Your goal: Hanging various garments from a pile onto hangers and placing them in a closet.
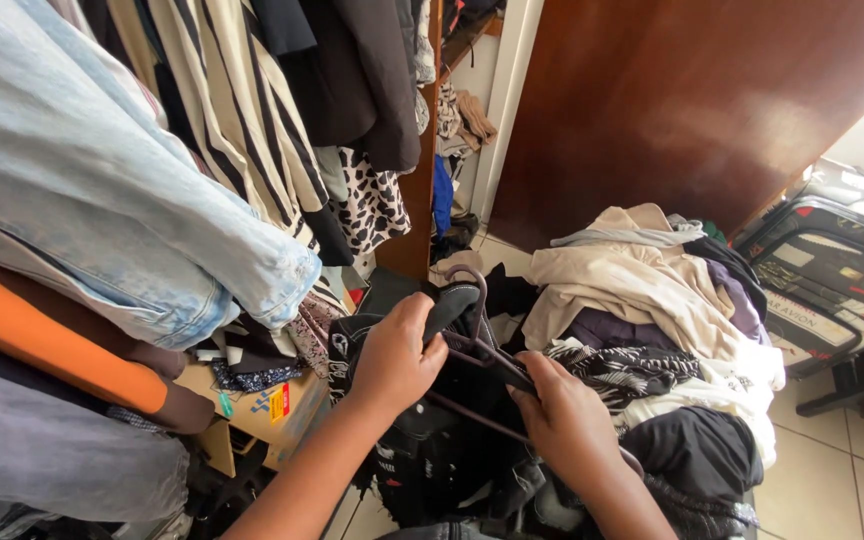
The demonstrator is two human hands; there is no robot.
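Both my hands grip one dark plastic hanger point(482, 350): left hand point(395, 357) closed on its shoulder, right hand point(564, 420) pinching the bar, over a black garment point(432, 450). Beyond, a cardboard box point(252, 405) holds patterned fabric; folded clothes point(642, 290) pile rightward.

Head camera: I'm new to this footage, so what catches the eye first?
At centre, the left hand and right hand grip a dark garment on a hanger. A pale denim sleeve hangs large at upper left, and a heap of clothes lies right.
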